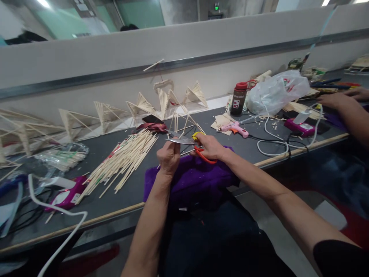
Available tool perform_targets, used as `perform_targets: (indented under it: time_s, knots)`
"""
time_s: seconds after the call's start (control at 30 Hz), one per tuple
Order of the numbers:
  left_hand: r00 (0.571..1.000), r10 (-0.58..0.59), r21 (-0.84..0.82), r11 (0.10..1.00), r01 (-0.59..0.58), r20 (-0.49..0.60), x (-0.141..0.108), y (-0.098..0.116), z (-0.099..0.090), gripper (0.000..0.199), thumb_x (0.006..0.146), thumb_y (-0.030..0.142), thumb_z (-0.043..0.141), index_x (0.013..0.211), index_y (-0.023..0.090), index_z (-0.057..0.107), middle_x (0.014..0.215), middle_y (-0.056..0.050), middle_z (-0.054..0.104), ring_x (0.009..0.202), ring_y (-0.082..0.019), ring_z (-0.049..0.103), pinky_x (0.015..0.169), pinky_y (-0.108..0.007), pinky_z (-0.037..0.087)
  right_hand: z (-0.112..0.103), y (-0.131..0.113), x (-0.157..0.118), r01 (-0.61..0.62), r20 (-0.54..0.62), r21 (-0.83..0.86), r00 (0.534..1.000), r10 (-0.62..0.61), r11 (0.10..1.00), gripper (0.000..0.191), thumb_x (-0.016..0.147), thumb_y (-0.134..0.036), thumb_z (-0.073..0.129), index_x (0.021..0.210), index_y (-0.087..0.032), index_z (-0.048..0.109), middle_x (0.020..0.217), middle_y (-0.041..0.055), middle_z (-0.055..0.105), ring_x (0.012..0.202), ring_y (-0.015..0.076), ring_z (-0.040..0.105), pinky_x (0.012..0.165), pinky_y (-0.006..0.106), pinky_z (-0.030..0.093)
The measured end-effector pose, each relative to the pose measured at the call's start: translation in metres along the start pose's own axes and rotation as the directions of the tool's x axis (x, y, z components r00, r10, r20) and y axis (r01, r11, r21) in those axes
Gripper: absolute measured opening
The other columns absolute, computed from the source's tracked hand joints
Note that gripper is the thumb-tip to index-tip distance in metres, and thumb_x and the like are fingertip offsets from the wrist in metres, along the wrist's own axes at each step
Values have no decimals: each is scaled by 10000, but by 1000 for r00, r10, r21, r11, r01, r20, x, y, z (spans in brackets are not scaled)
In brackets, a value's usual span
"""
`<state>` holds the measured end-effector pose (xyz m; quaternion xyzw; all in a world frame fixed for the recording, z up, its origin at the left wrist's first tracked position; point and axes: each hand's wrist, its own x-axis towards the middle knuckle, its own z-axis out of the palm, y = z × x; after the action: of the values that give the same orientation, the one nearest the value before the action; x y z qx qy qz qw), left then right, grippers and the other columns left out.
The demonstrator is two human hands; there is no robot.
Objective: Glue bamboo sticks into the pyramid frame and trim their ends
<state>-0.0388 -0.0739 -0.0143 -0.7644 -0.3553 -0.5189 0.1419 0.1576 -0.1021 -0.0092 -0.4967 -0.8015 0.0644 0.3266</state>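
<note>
My right hand (pixel 211 148) is closed around the handles of a pair of scissors (pixel 184 141), one loop yellow and the other orange-red. Their blades point left, parted, close to the fingers of my left hand (pixel 168 156). That hand is closed, apparently on a small frame of thin wooden sticks (pixel 182 125) rising just beyond the blades; its grip is partly hidden. Below both hands lies a purple cloth (pixel 198 177) at the table's front edge. To the left, a heap of loose wooden sticks (pixel 123 159) is spread out.
Fan-shaped stick models (pixel 141 103) line the back wall. A pink glue gun (pixel 235 128), brown bottle (pixel 238 99) and plastic bag (pixel 278 90) stand to the right. Magenta power strips (pixel 300 127) with white cables lie on both sides. Another person's hands (pixel 334 100) are at far right.
</note>
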Motion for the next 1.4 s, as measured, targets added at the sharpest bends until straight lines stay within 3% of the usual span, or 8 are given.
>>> perform_targets:
  time_s: [0.17,0.4,0.63,0.83,1.07,1.2,1.4]
  knots:
    - [999,-32,-14,999,32,-11,0,-4,2,244,913,292,493,934,147,689,759,-83,694,694,-159,652,627,-234,412,4,-4,-1,-36,5,1,999,36,999,246,804,-322,546,987,-160,522,849,36,595,684,144,504,630,259,353]
    - [996,-85,6,996,85,11,1,-3,3,265,913,313,476,885,147,680,717,-72,687,681,-159,652,638,-229,426,5,-6,-1,-96,7,-23,995,96,995,229,791,-331,546,959,-177,526,889,45,623,748,170,552,662,277,372]
    - [981,-196,-102,976,194,-2,5,-1,2,237,877,382,534,841,176,645,703,-28,668,613,-125,599,622,-226,426,4,-3,1,-110,-29,2,993,110,994,217,778,-327,565,937,-183,532,851,31,619,701,155,540,636,262,363]
    - [998,-57,-60,997,57,-2,7,-2,-2,247,907,343,493,800,180,643,733,-54,683,681,-143,630,653,-239,431,1,-2,1,-105,-3,40,994,105,994,306,762,-415,614,941,-176,546,775,-3,577,633,123,492,592,237,320]
    - [998,66,35,997,-66,15,3,-6,-2,278,938,269,434,747,174,613,642,-46,643,598,-134,605,581,-235,388,-2,-3,1,-129,38,20,991,128,991,454,704,-529,674,966,-181,547,763,-19,552,646,122,489,590,232,296]
    - [998,65,38,997,-66,24,2,-2,-1,289,942,267,422,722,181,589,609,-36,618,577,-135,592,567,-241,369,0,-5,1,-128,39,18,991,128,992,428,721,-517,655,953,-176,540,787,-4,570,657,131,495,599,238,317]
    - [999,-28,18,999,27,40,3,0,0,320,943,299,415,684,184,564,591,-40,600,593,-142,597,579,-247,379,8,-5,1,-104,-6,49,995,104,993,237,773,-303,563,965,-169,522,857,27,613,692,143,526,627,253,356]
